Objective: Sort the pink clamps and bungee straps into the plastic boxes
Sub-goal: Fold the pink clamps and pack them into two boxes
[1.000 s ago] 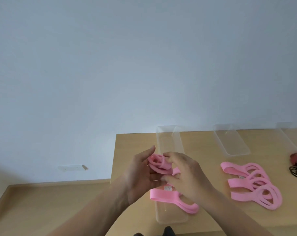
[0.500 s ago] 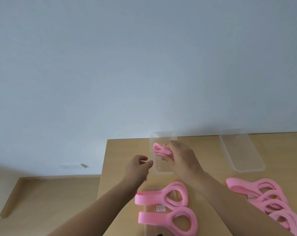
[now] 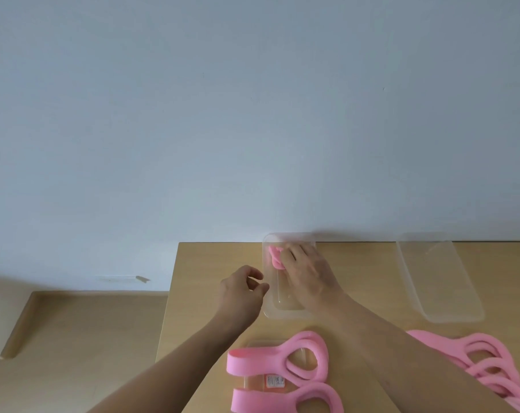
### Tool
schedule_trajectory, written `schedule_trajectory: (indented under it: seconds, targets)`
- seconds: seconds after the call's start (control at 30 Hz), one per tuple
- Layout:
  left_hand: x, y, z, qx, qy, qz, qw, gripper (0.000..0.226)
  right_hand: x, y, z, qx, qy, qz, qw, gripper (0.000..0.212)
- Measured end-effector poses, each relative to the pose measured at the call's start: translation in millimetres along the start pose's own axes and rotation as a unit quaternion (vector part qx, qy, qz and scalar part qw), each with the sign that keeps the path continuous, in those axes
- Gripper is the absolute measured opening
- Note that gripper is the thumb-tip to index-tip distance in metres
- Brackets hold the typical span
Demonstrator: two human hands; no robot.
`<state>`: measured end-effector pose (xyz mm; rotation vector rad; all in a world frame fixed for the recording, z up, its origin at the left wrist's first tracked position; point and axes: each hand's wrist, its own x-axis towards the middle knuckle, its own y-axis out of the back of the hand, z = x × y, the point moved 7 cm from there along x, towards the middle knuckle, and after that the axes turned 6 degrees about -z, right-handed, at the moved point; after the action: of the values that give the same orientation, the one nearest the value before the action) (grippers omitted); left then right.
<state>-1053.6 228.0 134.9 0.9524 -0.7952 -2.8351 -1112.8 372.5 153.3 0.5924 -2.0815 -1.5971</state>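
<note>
1. Two bare hands work over a wooden table (image 3: 211,263). The right hand (image 3: 305,271) reaches into the far clear box (image 3: 285,315), fingers closed on a folded pink strap (image 3: 275,257) at its far end.
2. The left hand (image 3: 242,292) hovers just beside that box, loosely curled, holding nothing.
3. Risk: once released, the folded strap may spring open and climb over the low wall, and the unsteadied box may slide.
4. Writing: a small label (image 3: 275,382) beneath two pink loops (image 3: 276,357) across a nearer box (image 3: 254,344) is too blurred to read.
</note>
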Motion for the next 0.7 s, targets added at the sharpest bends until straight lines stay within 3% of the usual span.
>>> schedule_trajectory:
  seconds: [0.23,0.53,0.7]
  targets:
    - [5,-2,-4,0.001,-0.007,-0.005,1.000,0.008,0,0,-1,-0.001,0.000,0.036,0.999,0.038]
    - [10,1,-7,0.016,-0.024,-0.008,1.000,0.011,1,-5,0,-0.013,-0.024,-0.047,0.999,0.059]
    - [3,10,-3,0.064,-0.073,0.015,0.995,0.023,-3,-3,1,-0.054,-0.082,-0.063,0.993,0.020]
